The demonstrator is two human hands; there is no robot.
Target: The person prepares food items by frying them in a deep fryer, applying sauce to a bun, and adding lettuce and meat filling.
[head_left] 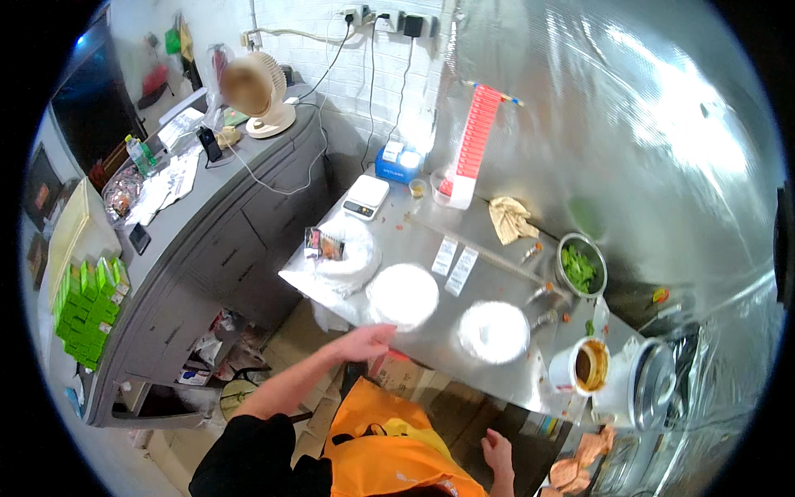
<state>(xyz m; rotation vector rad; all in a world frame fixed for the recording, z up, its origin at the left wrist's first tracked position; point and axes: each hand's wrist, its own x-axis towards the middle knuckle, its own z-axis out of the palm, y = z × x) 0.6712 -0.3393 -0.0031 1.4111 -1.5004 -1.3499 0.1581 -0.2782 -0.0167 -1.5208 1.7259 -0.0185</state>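
Observation:
My left hand point(366, 342) is at the near edge of the metal table, its fingers pressed together just below a round white tub point(403, 296). Whatever those fingers may hold is hidden. A second round tub point(494, 332), covered in shiny clear film, stands to the right. My right hand point(498, 452) hangs low in front of the table, fingers loosely bent, with nothing visible in it. Left of the white tub lies a clear plastic bag of round white lids or bowls point(354, 253), small printed packets point(324, 244) on top. Two printed paper slips point(453, 265) lie behind the tubs.
A white scale point(366, 197) and blue box point(397, 163) stand at the back. To the right are a steel bowl of green leaves point(581, 265), a sauce-smeared white tub point(579, 367) and a lidded pot point(636, 383). The grey counter point(248, 178) at left bears a fan point(267, 99).

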